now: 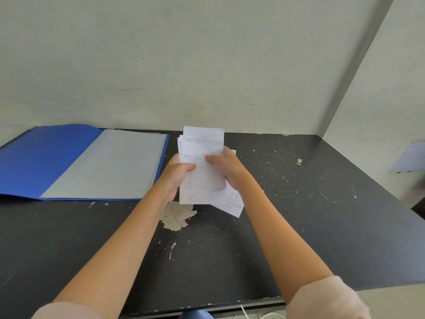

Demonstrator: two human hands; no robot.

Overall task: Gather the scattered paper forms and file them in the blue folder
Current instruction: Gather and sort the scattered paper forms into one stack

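A stack of white paper forms (202,143) with printed lines is held upright above the middle of the black table. My left hand (178,173) grips its left edge, thumb across the front. My right hand (226,168) grips its right edge, thumb on the front sheet. One more form (233,203) pokes out at a slant below the stack's lower right corner; I cannot tell whether it lies on the table or hangs from the stack. The blue folder (34,162) lies open at the far left, with clear plastic sleeves on its right half.
The black table (322,226) is scratched, with a patch of peeled surface (176,216) just under my left wrist. Pale walls stand behind and to the right. A sheet of paper (411,157) is stuck on the right wall. A white cable (253,315) shows below the table's front edge.
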